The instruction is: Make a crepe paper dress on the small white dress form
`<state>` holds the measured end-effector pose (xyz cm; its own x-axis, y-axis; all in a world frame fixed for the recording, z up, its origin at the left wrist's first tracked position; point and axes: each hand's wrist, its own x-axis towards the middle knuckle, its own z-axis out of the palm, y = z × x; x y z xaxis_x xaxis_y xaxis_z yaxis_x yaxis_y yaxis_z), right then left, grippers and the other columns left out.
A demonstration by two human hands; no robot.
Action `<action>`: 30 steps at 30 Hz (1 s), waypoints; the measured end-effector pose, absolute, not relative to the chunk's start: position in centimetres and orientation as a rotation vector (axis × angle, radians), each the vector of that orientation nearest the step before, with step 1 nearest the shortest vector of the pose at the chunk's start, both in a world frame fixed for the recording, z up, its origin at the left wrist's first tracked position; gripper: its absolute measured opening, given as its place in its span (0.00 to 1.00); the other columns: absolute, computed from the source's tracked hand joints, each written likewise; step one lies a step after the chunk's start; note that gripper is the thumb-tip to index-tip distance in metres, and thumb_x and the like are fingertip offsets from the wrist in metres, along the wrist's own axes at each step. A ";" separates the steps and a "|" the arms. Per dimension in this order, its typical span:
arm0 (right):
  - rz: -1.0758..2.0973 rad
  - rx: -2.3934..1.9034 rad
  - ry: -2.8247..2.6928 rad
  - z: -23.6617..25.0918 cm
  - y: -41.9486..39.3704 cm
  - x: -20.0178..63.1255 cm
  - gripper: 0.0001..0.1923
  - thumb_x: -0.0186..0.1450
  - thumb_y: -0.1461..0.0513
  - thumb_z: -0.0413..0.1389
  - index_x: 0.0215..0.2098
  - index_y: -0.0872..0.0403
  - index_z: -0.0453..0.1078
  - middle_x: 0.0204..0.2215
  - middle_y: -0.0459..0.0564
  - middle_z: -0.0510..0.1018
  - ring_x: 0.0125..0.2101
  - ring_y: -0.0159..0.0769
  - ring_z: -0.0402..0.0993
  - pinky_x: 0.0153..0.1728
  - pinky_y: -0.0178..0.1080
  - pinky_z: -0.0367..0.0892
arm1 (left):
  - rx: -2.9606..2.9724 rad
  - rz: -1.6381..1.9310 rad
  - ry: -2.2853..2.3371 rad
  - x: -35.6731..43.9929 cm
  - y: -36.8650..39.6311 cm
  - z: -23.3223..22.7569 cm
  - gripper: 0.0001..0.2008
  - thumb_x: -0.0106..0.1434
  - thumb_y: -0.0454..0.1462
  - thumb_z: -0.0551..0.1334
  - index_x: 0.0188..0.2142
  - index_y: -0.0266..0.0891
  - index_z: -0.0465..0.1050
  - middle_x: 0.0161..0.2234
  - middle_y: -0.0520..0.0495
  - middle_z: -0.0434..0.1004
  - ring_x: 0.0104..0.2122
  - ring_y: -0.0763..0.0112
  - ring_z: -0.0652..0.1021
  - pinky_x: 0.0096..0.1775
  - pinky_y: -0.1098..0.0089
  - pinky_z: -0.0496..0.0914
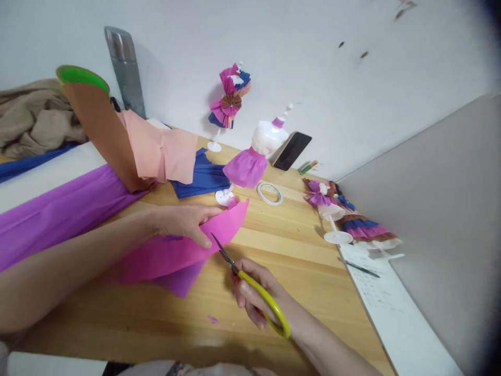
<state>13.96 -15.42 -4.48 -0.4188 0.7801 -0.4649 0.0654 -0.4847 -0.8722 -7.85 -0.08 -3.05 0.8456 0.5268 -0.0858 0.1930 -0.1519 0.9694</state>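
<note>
Two bare hands work over one pale wooden counter (297,292). The left hand (188,222) holds one curved strip of bright pink crepe paper (166,259), its thumb lying on the sheet. The right hand (248,295) grips one pair of scissors with yellow handles (270,303) — a dark blade crosses the front of the pink strip near that thumb. The strip is just above the counter, over one pointed purple piece (183,282); one small purple scrap (212,319) lies nearer the person.

Beyond the hands stand two small white dress forms: one covered in pleated paper fans (230,102), one with a white top and purple skirt (246,167). At least two more dressed figures (331,203) crowd the right edge — their overlap hides the exact count.

One white tape ring (270,194) lies near the purple skirt, and one dark-screened phone (293,150) leans on the wall. To the left are one brown paper roll with a green inside (104,128), one folded peach sheet (164,151), blue paper (201,175) and one grey metal bottle (127,73). One dark pen (362,269) rests on white written paper (385,300) at right.
</note>
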 end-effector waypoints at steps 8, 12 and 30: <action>1.922 -1.211 -1.202 -4.5 -15.5 14.1 0.27 0.60 0.41 0.59 0.37 0.55 0.61 0.22 0.39 0.69 0.09 0.14 0.54 0.08 0.22 0.48 | 2.010 0.277 0.516 -7.9 -0.1 -3.3 0.52 0.55 0.40 0.69 0.71 0.41 0.38 0.72 0.43 0.35 0.70 0.53 0.44 0.66 0.62 0.43; 1.932 -1.156 -1.213 -4.5 -15.7 14.2 0.27 0.61 0.42 0.59 0.38 0.55 0.61 0.23 0.39 0.69 0.09 0.14 0.55 0.09 0.22 0.49 | 2.009 0.171 0.539 -8.1 0.0 -2.6 0.39 0.53 0.39 0.69 0.64 0.45 0.63 0.63 0.47 0.65 0.61 0.51 0.66 0.58 0.64 0.60; 1.963 -1.160 -1.176 -4.5 -16.4 14.5 0.26 0.59 0.44 0.62 0.39 0.55 0.62 0.20 0.38 0.71 0.08 0.16 0.55 0.07 0.22 0.50 | 1.877 0.076 0.569 -7.9 -0.5 -2.2 0.15 0.49 0.41 0.71 0.38 0.42 0.83 0.33 0.51 0.82 0.34 0.68 0.76 0.35 0.74 0.65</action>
